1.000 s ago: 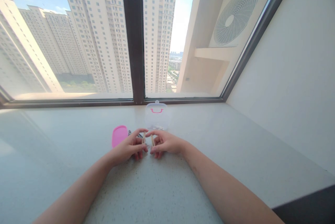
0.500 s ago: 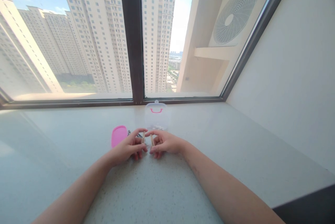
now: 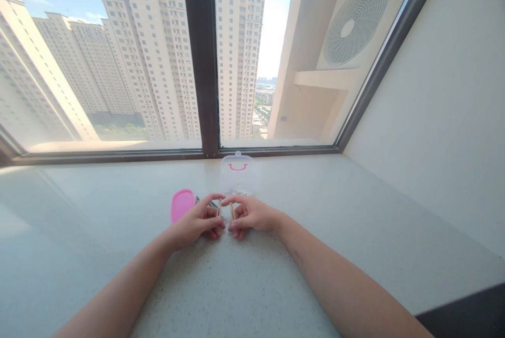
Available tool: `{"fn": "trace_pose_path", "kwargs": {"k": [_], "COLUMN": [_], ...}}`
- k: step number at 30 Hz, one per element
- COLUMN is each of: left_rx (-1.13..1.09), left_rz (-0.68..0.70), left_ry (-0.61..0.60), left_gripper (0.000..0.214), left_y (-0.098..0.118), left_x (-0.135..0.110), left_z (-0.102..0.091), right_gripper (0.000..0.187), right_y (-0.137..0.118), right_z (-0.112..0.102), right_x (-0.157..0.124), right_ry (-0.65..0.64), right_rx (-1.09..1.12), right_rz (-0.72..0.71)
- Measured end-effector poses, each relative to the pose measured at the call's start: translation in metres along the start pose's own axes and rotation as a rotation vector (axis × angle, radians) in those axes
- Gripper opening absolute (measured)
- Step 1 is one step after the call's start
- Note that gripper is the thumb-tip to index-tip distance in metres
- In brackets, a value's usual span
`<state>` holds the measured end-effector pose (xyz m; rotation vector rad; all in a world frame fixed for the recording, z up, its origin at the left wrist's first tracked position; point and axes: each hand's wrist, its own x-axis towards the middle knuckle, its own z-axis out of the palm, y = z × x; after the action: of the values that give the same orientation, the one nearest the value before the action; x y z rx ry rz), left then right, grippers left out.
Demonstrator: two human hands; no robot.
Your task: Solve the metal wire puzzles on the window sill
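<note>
My left hand (image 3: 202,220) pinches a small, thin gold-coloured piece (image 3: 219,207) upright between thumb and index finger. Facing it, my right hand (image 3: 249,216) grips a similar thin gold-coloured piece (image 3: 232,211) in the same way. The two pieces stand side by side with a narrow gap between them, and the index fingertips nearly meet above. What kind of pieces they are is too small to make out. Behind my left hand lie some dark metallic items (image 3: 213,204), partly hidden by the fingers.
A pink lid (image 3: 182,205) lies left of my left hand. Beyond the hands stands a clear plastic box (image 3: 237,177) with a pink handle and small items at its bottom. The pale speckled counter (image 3: 236,290) runs to the window frame (image 3: 276,152); a white wall (image 3: 442,117) rises at right.
Both hands keep their pinch on the gold-coloured pieces, with barely any movement. The whole view has shifted slightly, so everything appears a little further right.
</note>
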<state>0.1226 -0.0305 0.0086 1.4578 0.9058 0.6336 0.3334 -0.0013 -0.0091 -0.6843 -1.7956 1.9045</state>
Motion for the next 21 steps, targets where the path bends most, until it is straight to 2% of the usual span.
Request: {"fn": "trace_pose_path", "kwargs": {"k": [4, 12, 21], "left_rx": [-0.056, -0.067, -0.055], "left_rz": [-0.026, 0.059, 0.140], "left_ry": [0.040, 0.145, 0.204], "left_gripper": [0.053, 0.059, 0.067], "left_y": [0.000, 0.006, 0.014], "left_x": [0.001, -0.002, -0.004], "left_z": [0.001, 0.004, 0.006], "right_gripper": [0.063, 0.061, 0.073], "right_y": [0.001, -0.005, -0.011], "right_z": [0.000, 0.003, 0.007], "right_x": [0.001, 0.001, 0.000], "right_ry": [0.005, 0.167, 0.209], "right_rx": [-0.005, -0.001, -0.014], "right_rz": [-0.054, -0.212, -0.238]}}
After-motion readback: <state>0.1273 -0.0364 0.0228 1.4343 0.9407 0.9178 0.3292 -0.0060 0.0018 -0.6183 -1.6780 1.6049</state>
